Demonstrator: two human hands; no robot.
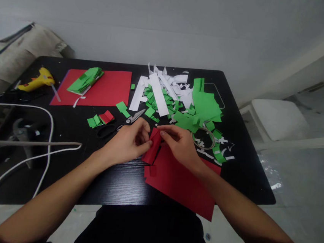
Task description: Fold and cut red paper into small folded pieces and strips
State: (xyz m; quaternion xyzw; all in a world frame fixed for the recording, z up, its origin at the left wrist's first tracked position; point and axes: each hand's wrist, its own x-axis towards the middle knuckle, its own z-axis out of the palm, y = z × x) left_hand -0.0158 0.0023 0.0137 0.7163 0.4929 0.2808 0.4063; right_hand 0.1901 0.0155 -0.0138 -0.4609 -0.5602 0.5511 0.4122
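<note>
Between my two hands is a folded strip of red paper point(153, 148), held tilted above the table. My left hand point(133, 139) pinches its left edge with the thumb on top. On the other side, my right hand point(179, 140) grips the upper right edge between thumb and fingers. Beneath them lies a larger red sheet point(182, 180), reaching over the table's front edge, with a small red piece point(152, 170) at its left corner. Black-handled scissors point(121, 124) rest just beyond my left hand, blades pointing away and partly hidden by it.
Green scraps point(206, 106) and white paper strips point(159, 94) are heaped at the back. A roll of tape point(203, 138) lies right of my right hand. Back left are a red sheet point(110, 88), a folded green bundle point(87, 80) and a yellow glue gun point(38, 80). White cable point(51, 133) loops at left.
</note>
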